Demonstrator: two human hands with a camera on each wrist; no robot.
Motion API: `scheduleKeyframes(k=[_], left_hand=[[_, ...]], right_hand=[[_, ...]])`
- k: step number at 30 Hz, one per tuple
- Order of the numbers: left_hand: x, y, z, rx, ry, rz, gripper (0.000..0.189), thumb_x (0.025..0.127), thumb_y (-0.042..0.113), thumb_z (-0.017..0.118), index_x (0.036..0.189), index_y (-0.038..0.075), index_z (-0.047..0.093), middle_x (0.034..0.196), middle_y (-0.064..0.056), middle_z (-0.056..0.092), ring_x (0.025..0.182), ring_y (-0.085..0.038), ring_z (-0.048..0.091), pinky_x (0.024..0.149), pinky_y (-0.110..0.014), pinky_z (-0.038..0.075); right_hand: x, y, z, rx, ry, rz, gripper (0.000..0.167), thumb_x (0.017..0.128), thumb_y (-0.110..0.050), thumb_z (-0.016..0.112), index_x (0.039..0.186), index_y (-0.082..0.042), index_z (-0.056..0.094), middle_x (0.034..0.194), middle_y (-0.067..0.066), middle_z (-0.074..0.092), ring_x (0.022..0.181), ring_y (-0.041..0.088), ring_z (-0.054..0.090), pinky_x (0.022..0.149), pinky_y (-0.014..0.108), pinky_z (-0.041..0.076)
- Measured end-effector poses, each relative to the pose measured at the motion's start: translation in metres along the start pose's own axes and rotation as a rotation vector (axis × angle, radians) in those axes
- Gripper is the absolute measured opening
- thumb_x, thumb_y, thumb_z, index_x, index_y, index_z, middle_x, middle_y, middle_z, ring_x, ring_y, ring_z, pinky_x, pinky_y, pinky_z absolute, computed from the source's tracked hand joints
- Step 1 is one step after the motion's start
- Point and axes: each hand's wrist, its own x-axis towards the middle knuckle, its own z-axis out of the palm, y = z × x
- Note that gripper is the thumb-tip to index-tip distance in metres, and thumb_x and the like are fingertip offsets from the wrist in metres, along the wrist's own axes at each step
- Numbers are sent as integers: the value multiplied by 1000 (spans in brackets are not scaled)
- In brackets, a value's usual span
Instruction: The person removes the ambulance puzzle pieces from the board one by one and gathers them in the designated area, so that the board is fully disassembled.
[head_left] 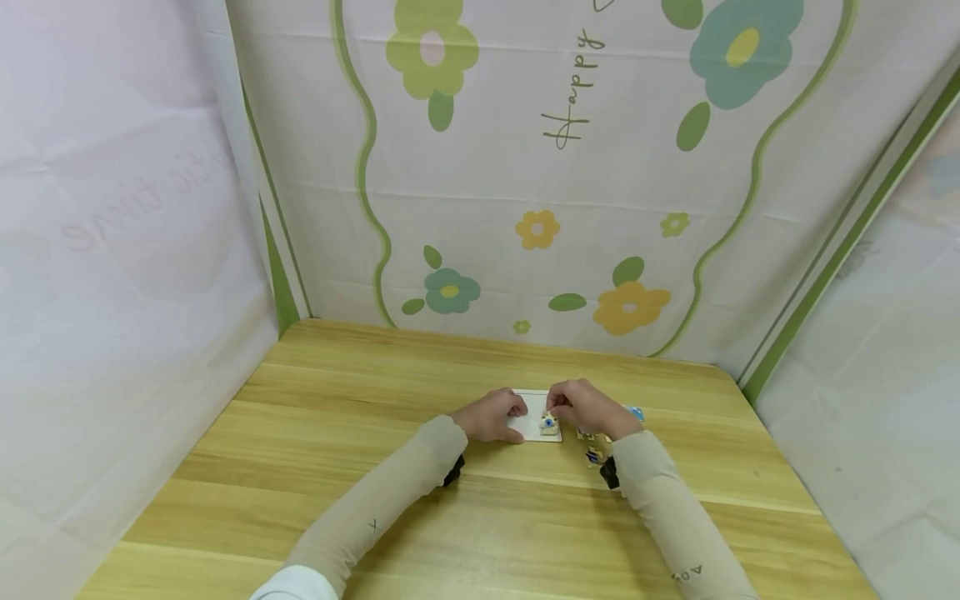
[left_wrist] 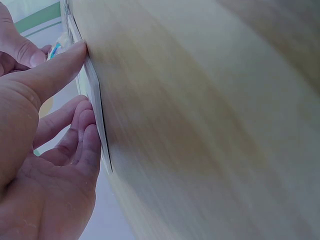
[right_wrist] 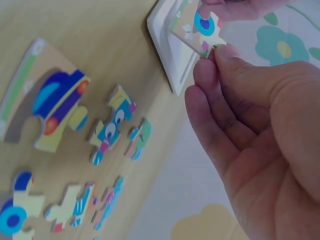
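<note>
A white puzzle tray lies flat on the table, its shallow rim visible in the right wrist view. My left hand holds it at the left side, the thumb on the near edge and curled fingers against it farther along. Between thumb and forefinger of my right hand is a jigsaw piece printed with a blue wheel, pinched by its edge. This piece is tilted over the right part of the tray. Part of the left hand shows behind it in the right wrist view.
Right of the tray, several loose jigsaw pieces lie on the wooden table. Among them are a large blue car piece, one with cartoon eyes and one with a blue wheel. A flowered cloth hangs behind the table.
</note>
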Motion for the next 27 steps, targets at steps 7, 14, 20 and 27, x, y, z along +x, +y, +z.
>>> scheduleKeyframes(k=[7, 14, 20, 27], left_hand=[[0, 0, 1, 8, 4, -10, 45, 93, 20, 84, 130, 1, 67, 127, -9, 67, 112, -16, 60, 100, -28, 52], [0, 1, 1, -12, -1, -6, 47, 94, 19, 83, 133, 0, 67, 127, -9, 66, 111, -16, 58, 100, -28, 52], [-1, 0, 1, 3, -1, -1, 46, 93, 21, 83, 132, 1, 67, 126, -7, 66, 108, -13, 57, 99, -25, 51], [-1, 0, 1, 5, -2, -9, 46, 93, 22, 84, 132, 1, 68, 127, -7, 66, 109, -13, 58, 98, -25, 51]], right_hand=[[-8, 6, -8, -15, 7, 14, 11, 105, -6, 63, 97, -8, 70, 87, 7, 70, 71, 12, 55, 69, 29, 48], [-24, 19, -17, -7, 2, 55, 13, 107, -7, 60, 98, -9, 70, 87, 5, 69, 70, 12, 56, 67, 29, 50], [-46, 32, -28, 3, 17, 65, 12, 106, -6, 61, 97, -7, 68, 87, 7, 68, 68, 12, 53, 63, 28, 47], [-69, 50, -38, -26, 35, 88, 10, 105, -4, 62, 97, -8, 67, 89, 5, 68, 72, 13, 56, 64, 27, 49]])
